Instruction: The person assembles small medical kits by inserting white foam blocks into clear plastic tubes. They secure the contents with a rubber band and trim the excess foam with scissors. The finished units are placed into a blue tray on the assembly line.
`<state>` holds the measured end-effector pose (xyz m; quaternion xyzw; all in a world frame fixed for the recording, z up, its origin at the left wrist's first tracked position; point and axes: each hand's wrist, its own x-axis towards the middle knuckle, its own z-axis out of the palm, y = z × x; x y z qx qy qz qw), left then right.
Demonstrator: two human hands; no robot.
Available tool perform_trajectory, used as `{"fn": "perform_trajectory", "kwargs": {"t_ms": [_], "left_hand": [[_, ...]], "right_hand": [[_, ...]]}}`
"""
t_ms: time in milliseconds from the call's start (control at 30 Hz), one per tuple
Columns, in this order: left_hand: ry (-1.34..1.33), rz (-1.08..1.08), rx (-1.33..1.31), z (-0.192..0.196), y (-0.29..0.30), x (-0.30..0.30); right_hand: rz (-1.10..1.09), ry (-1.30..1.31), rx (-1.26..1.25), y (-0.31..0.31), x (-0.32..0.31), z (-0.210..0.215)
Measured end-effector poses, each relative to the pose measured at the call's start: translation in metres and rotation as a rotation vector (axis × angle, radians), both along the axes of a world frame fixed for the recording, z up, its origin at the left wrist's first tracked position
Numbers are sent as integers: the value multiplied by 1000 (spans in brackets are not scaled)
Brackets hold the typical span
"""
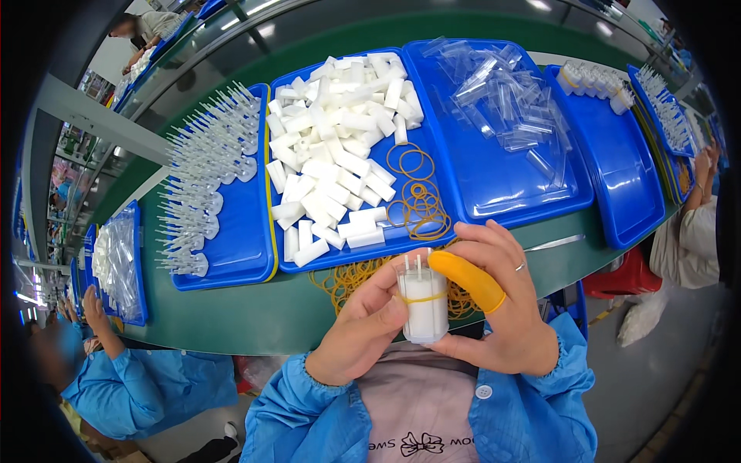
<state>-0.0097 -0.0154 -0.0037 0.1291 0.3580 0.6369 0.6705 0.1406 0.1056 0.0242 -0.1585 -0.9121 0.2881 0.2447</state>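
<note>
Closest up is a small bundle of white plastic tubes (423,305), standing upright with a yellow rubber band around its middle, held out in front of the near edge of the green counter (231,324) just above the person's blue smock. The left hand (359,328) is curled around the bundle's left side, thumb and fingers gripping it. The right hand (498,309) cups it from the right, with an orange rubber finger cot (465,276) on the index finger pressed against the top of the band; there's a ring on another finger.

Right behind the hands, at the counter's near edge, there's a loose heap of tan rubber bands (351,274), partly hidden. Just past it sits a blue plastic tray (282,258) piled with short white plastic tubes (332,154), plus a few more bands lying in its right half. To the left is another blue tray holding rows of clear plastic stemmed pieces (204,170). To the right, a third blue tray holds clear plastic sleeves (502,100), and further right towards that end of the counter are more trays with small white parts. A pair of metal tweezers (554,243) lies on the counter near the right hand.

Another person in a blue smock (147,386) sits at the lower left.
</note>
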Motion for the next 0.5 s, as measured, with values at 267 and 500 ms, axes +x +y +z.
{"fn": "perform_trajectory", "kwargs": {"t_ms": [267, 500], "left_hand": [[350, -65, 113, -3, 1, 0], [48, -22, -12, 6, 5, 1]], "right_hand": [[-50, 1, 270, -7, -6, -4], [22, -25, -37, 1, -3, 5]]}}
